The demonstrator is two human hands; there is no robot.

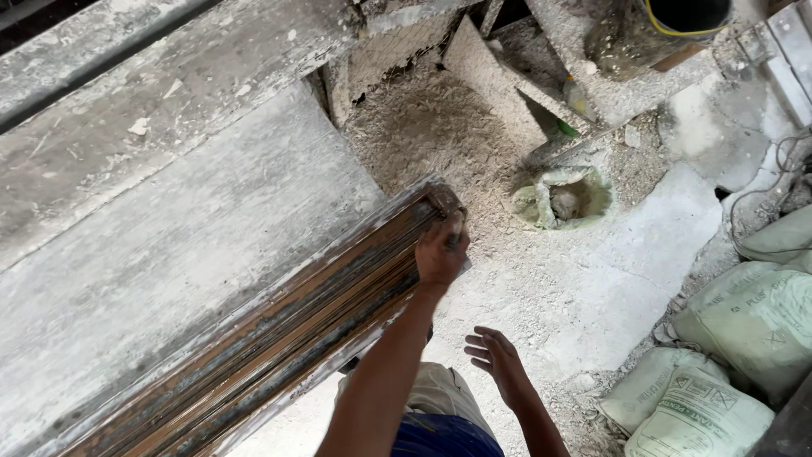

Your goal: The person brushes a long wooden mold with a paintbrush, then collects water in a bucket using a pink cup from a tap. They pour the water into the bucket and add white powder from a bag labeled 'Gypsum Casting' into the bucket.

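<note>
Metal-edged formwork plank, long and rust-streaked, runs from near left up toward centre, its far end stopping at the lip of the grey concrete slab. It lies along the slab's right edge, tilted slightly, with layered brown strips showing along its side.

Left hand sits on the plank's far end, fingers curled down over the top corner and clamped on it; a small pale tool or scrap seems to poke out by the knuckles, too small to tell. Right hand hangs free below and to the right, fingers spread and loose, touching nothing, over the dusty floor.

Beyond the plank end, a heap of sawdust-like debris spreads against slanted boards. A pale green bucket, crusted and half buried, lies just right of the heap. Cement sacks are stacked along the near right edge, well apart from both hands. A dark tub with a yellow rim stands at far right.

Open floor lies between the plank end, the bucket and the sacks. Far left, another worn grey beam crosses diagonally.
</note>
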